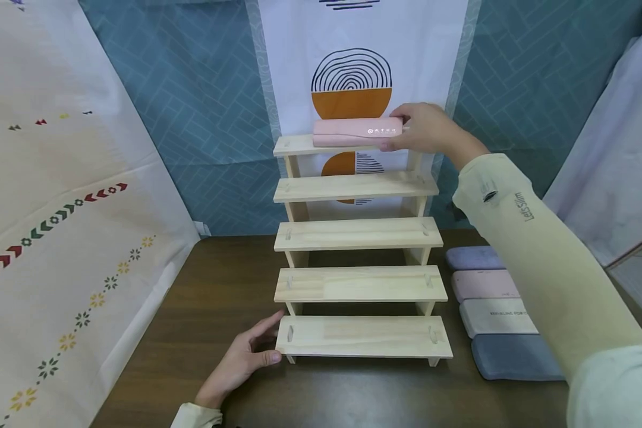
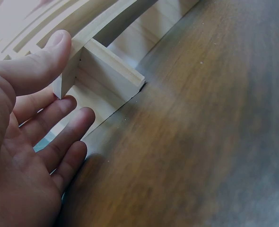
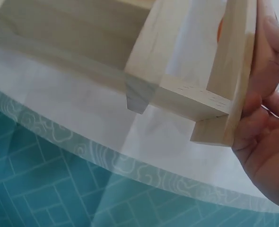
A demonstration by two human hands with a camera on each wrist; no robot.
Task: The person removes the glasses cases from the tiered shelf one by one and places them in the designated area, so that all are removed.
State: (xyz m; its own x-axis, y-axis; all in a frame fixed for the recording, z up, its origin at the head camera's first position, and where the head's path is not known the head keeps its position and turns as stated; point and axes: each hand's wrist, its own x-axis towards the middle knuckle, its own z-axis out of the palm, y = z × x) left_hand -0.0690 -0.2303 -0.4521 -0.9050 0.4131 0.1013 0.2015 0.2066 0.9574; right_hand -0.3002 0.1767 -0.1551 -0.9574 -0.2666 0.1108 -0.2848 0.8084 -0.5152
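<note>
A pink glasses case (image 1: 348, 132) lies lengthwise on the top step of a pale wooden stepped rack (image 1: 364, 339). My right hand (image 1: 425, 128) grips its right end, thumb at the front and fingers behind. The right wrist view shows that hand (image 3: 267, 137) at the end of the top board, part of the case beside it. Low on the left, my left hand (image 1: 243, 359) is at the left end of the bottom step, fingers spread and slightly bent. In the left wrist view, its thumb and fingertips (image 2: 67, 103) are at the board's corner.
Right of the rack, several glasses cases lie in a column on the brown table (image 1: 192, 309): a purple one (image 1: 473, 258), a pink one (image 1: 484, 284), a white one (image 1: 494, 317) and a blue one (image 1: 516, 356). A patterned cloth (image 1: 85, 249) hangs at the left.
</note>
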